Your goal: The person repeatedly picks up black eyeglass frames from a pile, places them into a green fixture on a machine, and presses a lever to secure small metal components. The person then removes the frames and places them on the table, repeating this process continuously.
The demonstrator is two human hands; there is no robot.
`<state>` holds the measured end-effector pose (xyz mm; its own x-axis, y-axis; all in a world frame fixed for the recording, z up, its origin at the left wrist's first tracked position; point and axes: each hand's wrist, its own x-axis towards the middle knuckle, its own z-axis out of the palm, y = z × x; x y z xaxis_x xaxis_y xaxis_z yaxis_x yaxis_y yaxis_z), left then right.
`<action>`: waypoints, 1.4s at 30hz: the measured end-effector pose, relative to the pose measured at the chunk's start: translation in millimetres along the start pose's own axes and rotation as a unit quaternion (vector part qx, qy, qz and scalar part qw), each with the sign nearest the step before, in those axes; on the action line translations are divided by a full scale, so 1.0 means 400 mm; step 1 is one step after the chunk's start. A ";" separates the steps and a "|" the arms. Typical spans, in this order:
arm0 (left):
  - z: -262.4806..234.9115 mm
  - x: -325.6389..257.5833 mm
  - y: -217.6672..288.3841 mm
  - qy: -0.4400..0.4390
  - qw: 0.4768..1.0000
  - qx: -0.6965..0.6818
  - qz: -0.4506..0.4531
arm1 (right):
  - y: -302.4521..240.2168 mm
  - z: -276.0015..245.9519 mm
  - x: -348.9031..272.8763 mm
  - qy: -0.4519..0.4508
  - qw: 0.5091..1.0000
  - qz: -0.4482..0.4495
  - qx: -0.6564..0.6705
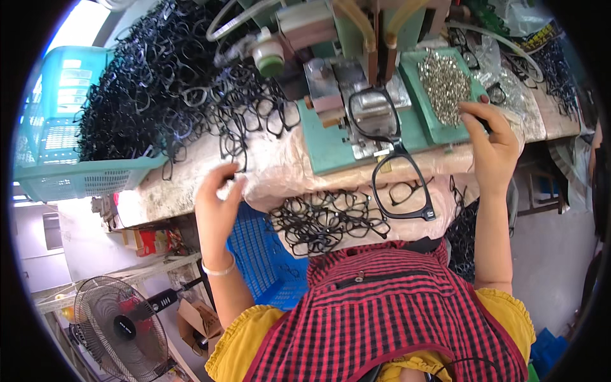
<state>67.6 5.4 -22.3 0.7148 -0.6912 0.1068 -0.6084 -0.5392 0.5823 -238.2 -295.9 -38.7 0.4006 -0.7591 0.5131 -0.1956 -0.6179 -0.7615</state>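
My left hand [217, 207] is at the front edge of the bench, its thumb and index finger apart. Just beyond its fingertips lie loose black eyeglass frames [234, 143]. At the small metal parts [442, 83], heaped on a green tray [455, 134], the thumb and forefinger of my right hand [490, 143] are pinched together. Whatever is in that pinch is too small to make out. Between my hands, one black eyeglass frame [417, 213] rests on the fixture of a green machine [324, 149], one rim on the metal block, the other hanging toward me. Neither hand touches it.
A large heap of black frames [159, 76] spills from a turquoise basket [121, 175] at left. More frames [324, 219] lie on the cloth across my lap. Below are a blue crate [254, 254] and a standing fan [124, 328]. Hoses [356, 22] hang over the machine.
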 end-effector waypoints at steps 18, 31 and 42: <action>0.076 0.164 -0.201 0.214 0.970 -0.104 -0.053 | -0.191 0.192 0.119 -0.070 0.919 0.090 0.378; 0.110 0.012 0.491 0.042 0.821 0.031 0.568 | 0.089 0.083 0.094 -0.022 0.927 -0.066 -0.367; 0.123 0.035 0.522 -0.040 0.851 0.023 0.523 | 0.195 0.071 0.096 -0.037 0.974 0.076 -0.209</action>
<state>-66.4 -140.7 61.1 -0.2507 -0.8341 0.4913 -0.9118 0.3740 0.1696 -212.4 -367.5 -89.7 0.3990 -0.8407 0.3661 -0.5982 -0.5413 -0.5909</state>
